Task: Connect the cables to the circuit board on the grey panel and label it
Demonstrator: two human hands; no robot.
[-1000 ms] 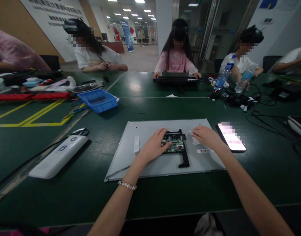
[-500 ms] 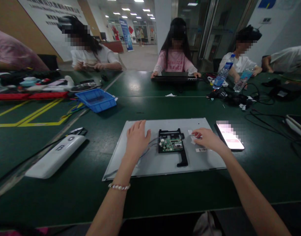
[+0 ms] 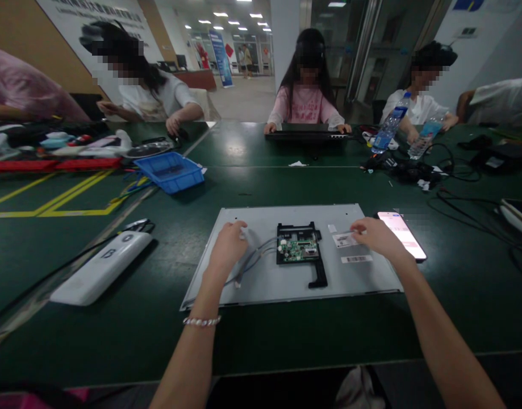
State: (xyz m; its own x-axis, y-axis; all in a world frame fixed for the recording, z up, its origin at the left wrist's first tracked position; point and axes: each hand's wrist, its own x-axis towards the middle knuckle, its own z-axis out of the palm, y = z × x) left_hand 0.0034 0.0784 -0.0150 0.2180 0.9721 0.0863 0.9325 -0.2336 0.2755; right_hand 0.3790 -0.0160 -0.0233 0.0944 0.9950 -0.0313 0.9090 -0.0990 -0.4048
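Observation:
A pale flat display panel [image 3: 278, 289] lies on the green table in front of me. On it sits a black bracket [image 3: 318, 275] with a green circuit board [image 3: 295, 250], and thin grey cables [image 3: 253, 258] run off to its left. My left hand [image 3: 228, 247] is over the panel's left part, fingers curled together, with a tiny pale bit showing at the fingertips. Over the right side, my right hand [image 3: 378, 238] has its fingers bent into a pinch beside a printed label [image 3: 345, 240]; whatever they hold is unclear. A barcode sticker [image 3: 356, 259] lies just below.
Left of the panel lies a white power bank [image 3: 101, 267] with a cable; to the right, a lit phone [image 3: 401, 236]. Farther back are a blue basket [image 3: 171, 173], plastic bottles [image 3: 391, 125] and tangled black cables [image 3: 408, 170]. Several people sit across the table, one holding a dark monitor [image 3: 307, 136].
My left hand has gone from spread on the panel to curled, moving slightly left and nearer me. My right hand has shifted right, uncovering more of the label.

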